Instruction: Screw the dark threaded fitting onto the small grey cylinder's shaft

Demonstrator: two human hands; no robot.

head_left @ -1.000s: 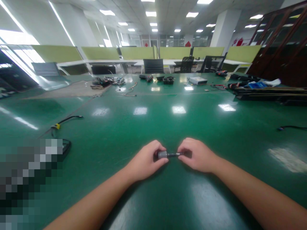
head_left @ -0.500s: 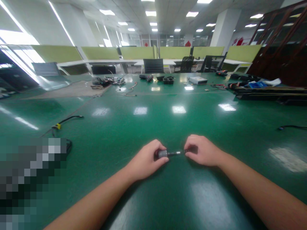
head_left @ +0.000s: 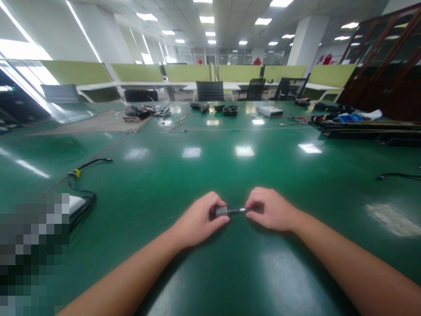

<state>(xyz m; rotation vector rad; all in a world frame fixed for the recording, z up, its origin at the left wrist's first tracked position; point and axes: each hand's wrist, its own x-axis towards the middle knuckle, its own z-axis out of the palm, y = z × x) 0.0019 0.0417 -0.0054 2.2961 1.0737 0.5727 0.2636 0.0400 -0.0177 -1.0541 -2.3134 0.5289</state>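
Note:
My left hand [head_left: 202, 219] is closed round the thick grey handle of a screwdriver [head_left: 233, 211], which lies level and points to the right. Its thin shaft is black and ends in a bright silver tip. Facing it, my right hand [head_left: 271, 208] pinches a small dark piece [head_left: 249, 210] between thumb and forefinger, right at that tip. Most of the piece is covered by the fingers, so its kind and whether it is seated in the tip cannot be made out. Both hands are low over the green tabletop [head_left: 210, 175].
At the left lies a pixelated device [head_left: 33, 232] with a black cable [head_left: 87, 204] beside it. Another dark cable [head_left: 397, 176] is at the right edge. Farther back are a white box [head_left: 270, 111], black trays [head_left: 230, 110] and a pile of dark strips [head_left: 358, 129].
My right hand has moved left with the small dark piece, closing the gap to the screwdriver's tip. My left hand has barely moved.

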